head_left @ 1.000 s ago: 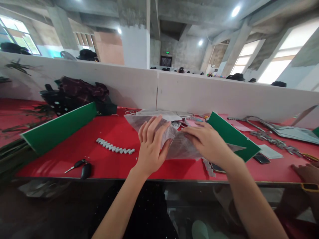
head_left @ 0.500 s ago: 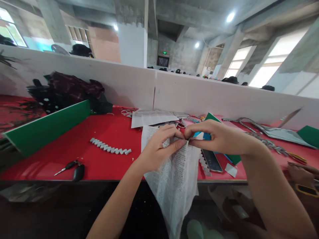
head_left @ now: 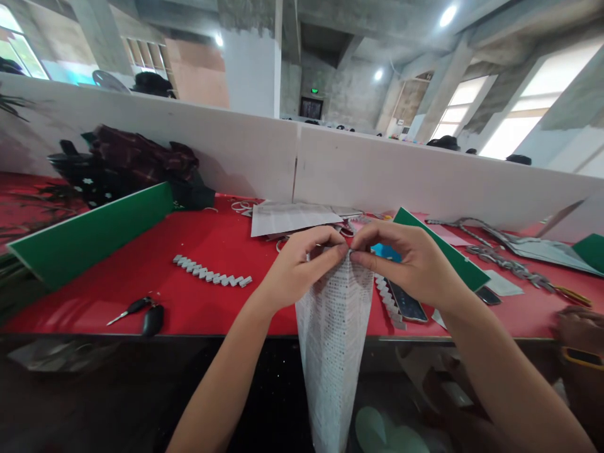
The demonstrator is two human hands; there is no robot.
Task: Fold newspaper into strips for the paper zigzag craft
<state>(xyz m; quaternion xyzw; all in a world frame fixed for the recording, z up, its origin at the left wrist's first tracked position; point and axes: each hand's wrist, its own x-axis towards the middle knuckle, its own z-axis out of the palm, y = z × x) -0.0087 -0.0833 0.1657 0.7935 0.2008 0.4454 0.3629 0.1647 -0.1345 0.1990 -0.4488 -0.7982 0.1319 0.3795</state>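
Observation:
A printed sheet of paper (head_left: 333,340), which looks like newspaper, hangs from my fingers over the table's front edge, its sides bent back into a narrow shape. My left hand (head_left: 309,261) pinches its top edge between thumb and forefinger. Close beside it, my right hand (head_left: 394,255) pinches the same top edge, the fingertips of both hands almost meeting. Behind the right hand, a folded-paper zigzag strip (head_left: 389,302) and a phone (head_left: 408,305) lie partly covered. Another zigzag strip (head_left: 212,272) rests on the red table left of my hands.
Keys (head_left: 136,308) with a black fob lie near the front edge of the red table (head_left: 264,314). Green boards (head_left: 99,233) stand left and right. Loose sheets (head_left: 295,217) lie behind my hands, below a white partition (head_left: 377,167). Another person's hand (head_left: 578,327) rests at the right edge.
The paper, wider and creased before, now hangs narrower and smoother. Both hands have risen slightly, still pinching its top edge. More of the right-hand green board shows.

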